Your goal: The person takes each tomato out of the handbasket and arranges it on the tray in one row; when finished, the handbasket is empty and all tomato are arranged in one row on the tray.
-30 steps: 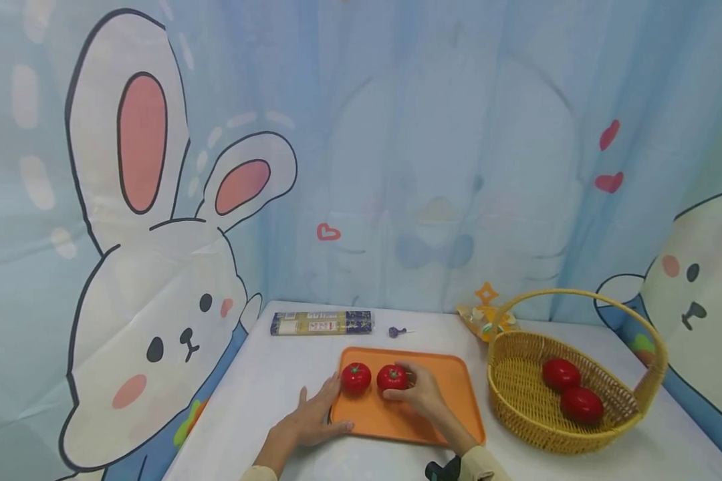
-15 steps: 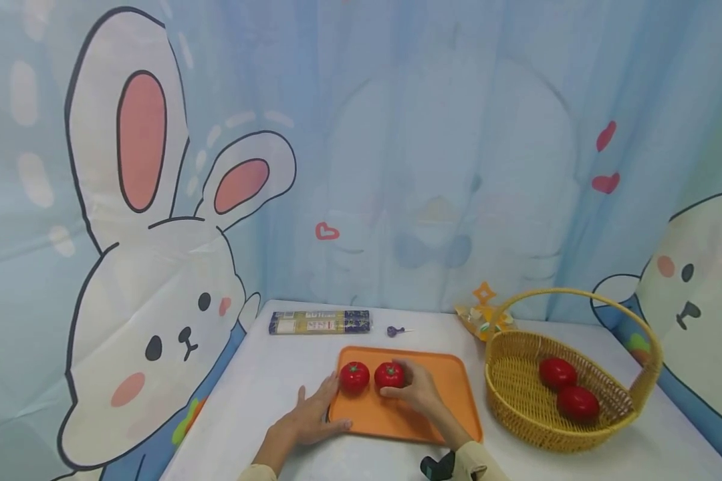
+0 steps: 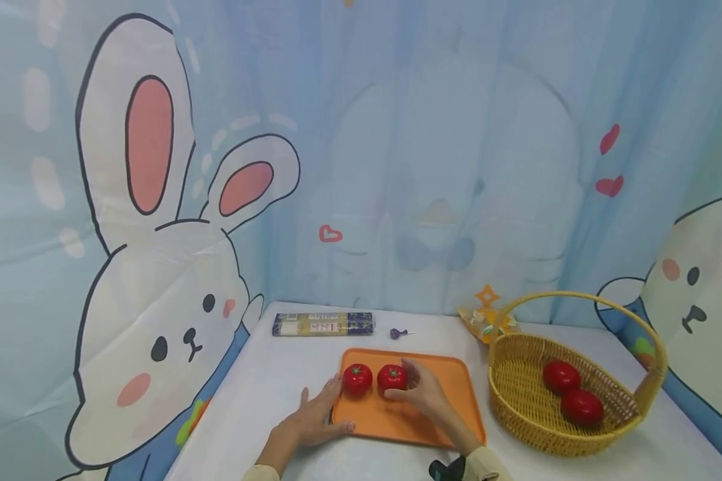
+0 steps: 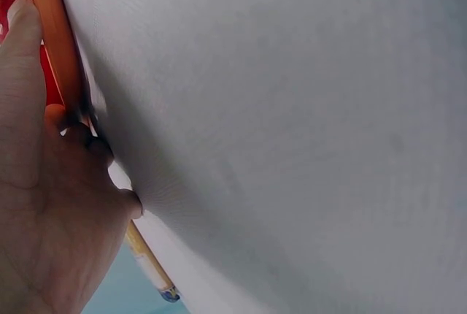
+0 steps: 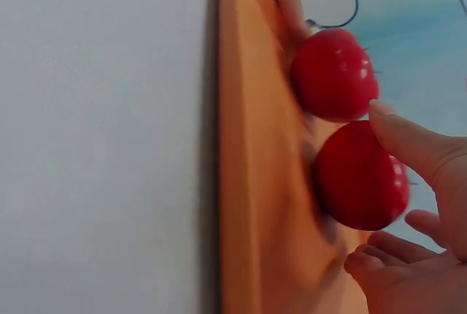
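Note:
Two red tomatoes stand stem-up on an orange tray (image 3: 421, 427): the left tomato (image 3: 357, 379) near its left rim, the right tomato (image 3: 392, 378) beside it. My left hand (image 3: 314, 415) rests at the tray's front left corner, fingers straight along the left rim and thumb at the front rim. My right hand (image 3: 424, 391) is at the right tomato, thumb and fingers spread about its right side. In the right wrist view, the thumb (image 5: 408, 135) reaches the right tomato (image 5: 363, 175), while the fingers (image 5: 387, 259) stand apart from it.
A yellow wicker basket (image 3: 517, 431) with a tall handle stands on the right, two red fruits (image 3: 571, 394) inside. Along the back lie a long printed pack (image 3: 323, 325), a small purple item (image 3: 397, 333) and a yellow packet (image 3: 487, 324). A cartoon curtain (image 3: 397, 167) hangs behind.
The right hand's fingers have eased slightly away from the right tomato. Both tomatoes, the tray and the left hand stay in place; the head view shifts a little.

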Tool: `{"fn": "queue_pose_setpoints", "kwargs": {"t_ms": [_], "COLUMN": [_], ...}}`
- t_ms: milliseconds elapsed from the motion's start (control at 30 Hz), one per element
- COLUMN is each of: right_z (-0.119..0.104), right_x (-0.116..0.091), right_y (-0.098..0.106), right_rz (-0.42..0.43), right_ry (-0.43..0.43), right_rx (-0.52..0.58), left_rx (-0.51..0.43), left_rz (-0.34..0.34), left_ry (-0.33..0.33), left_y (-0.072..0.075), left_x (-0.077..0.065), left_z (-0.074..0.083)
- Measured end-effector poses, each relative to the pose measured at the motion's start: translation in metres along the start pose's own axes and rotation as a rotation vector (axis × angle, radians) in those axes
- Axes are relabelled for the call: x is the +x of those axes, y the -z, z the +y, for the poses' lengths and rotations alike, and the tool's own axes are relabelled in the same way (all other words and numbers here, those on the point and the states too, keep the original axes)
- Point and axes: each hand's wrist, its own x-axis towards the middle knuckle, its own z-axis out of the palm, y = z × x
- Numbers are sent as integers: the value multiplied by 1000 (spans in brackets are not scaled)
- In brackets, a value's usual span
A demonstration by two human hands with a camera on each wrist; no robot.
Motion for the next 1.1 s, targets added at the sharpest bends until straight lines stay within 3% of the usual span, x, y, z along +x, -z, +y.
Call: {"fn": "queue_pose_setpoints", "kwargs": {"t_ms": [100, 400, 533, 633, 700, 867, 1100], "right_z": [-9, -45, -55, -56, -50, -26, 14], "right_x": [-9, -45, -54, -58, -59, -54, -41], "right_y": [14, 91, 134, 170, 194, 243, 280], "right_rz": [-31, -291, -421, -464, -456, -340, 15], "right_ry": [26, 305, 331, 341, 363, 280, 16], "right_rx": [1, -91, -141, -171, -183, -233, -364], "left_rx": [7, 11, -7, -23, -18, 10, -1], "left_rz": [10, 17, 18, 10, 10, 11, 9], "left_ry": [0, -7, -11, -14, -17, 4, 1], "left_y": [1, -4, -2, 0, 0, 1, 2], "left_x": [-2, -6, -3, -1, -1, -5, -6], "left_z": [3, 1, 1, 1, 2, 3, 5]}}
